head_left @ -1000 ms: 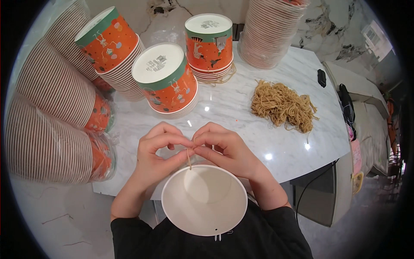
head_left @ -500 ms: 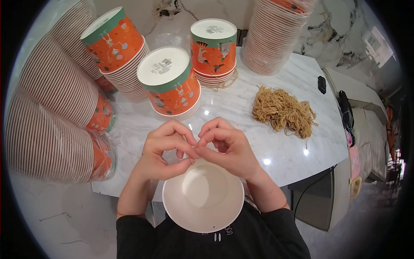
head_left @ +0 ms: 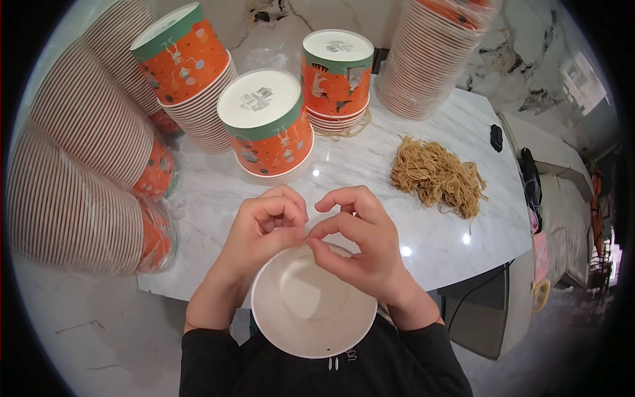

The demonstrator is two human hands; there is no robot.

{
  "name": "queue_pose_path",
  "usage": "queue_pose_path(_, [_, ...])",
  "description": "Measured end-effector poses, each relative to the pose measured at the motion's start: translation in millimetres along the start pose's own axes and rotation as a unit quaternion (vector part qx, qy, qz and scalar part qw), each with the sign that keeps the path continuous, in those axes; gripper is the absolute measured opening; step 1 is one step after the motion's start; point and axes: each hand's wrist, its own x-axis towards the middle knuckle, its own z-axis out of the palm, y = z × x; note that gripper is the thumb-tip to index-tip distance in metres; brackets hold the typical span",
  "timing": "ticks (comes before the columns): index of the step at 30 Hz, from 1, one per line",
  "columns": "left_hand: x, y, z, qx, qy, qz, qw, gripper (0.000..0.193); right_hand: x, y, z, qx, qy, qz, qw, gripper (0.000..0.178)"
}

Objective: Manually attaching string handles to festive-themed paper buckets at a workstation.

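Observation:
A white-lined paper bucket (head_left: 270,311) rests against my front at the table's near edge, its open mouth facing up toward me. Over its far rim, my left hand (head_left: 263,228) is closed, thumb and fingers pinched together. My right hand (head_left: 360,241) meets it there, thumb and index finger pinching too. Between the fingertips shows a tiny tan bit that looks like string (head_left: 305,240); most of it is hidden by the fingers. A small dark hole (head_left: 328,349) marks the bucket's near wall. To the right lies a heap of tan string (head_left: 436,175).
Upside-down orange and green paper buckets stand stacked beyond my hands: a near stack (head_left: 271,142), a middle one (head_left: 337,79) with string loops, and a left one (head_left: 182,63). Plastic-wrapped bucket stacks (head_left: 79,198) line the left; another (head_left: 430,59) stands behind. A small black object (head_left: 496,137) lies right.
My right hand's index finger has lifted and spread from the left hand's fingers. The left hand's fingers have curled in closer. The view has shifted slightly.

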Motion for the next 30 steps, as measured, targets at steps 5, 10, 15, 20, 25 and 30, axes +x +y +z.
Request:
queue_pose_path(5, [-2, -2, -4, -0.098, -0.039, -0.035, 0.994, 0.007, 1, -2, 3, 0.021, 0.017, 0.005, 1.0, 0.018])
queue_pose_path(10, [-6, -5, -4, -0.18, -0.046, -0.067, 0.98, 0.009, 2, -6, 4, 0.022, 0.015, 0.011, 1.0, 0.018])
queue_pose_path(15, [-13, 0, -3, -0.067, 0.016, -0.02, 0.997, 0.004, -1, -10, 2, 0.009, 0.021, 0.026, 0.999, 0.018])
queue_pose_path(20, [-18, -2, -1, -0.034, 0.048, -0.012, 0.998, 0.004, -1, -9, 4, -0.063, 0.012, -0.042, 0.997, 0.023])
queue_pose_path(25, [-16, -11, -5, -0.007, 0.038, 0.02, 0.999, 0.008, -1, -13, 2, -0.106, -0.014, -0.068, 0.992, 0.03])
queue_pose_path(30, [-14, -17, -7, -0.069, 0.02, 0.001, 0.997, 0.011, 0, -13, 0, -0.103, -0.037, -0.067, 0.992, 0.035])
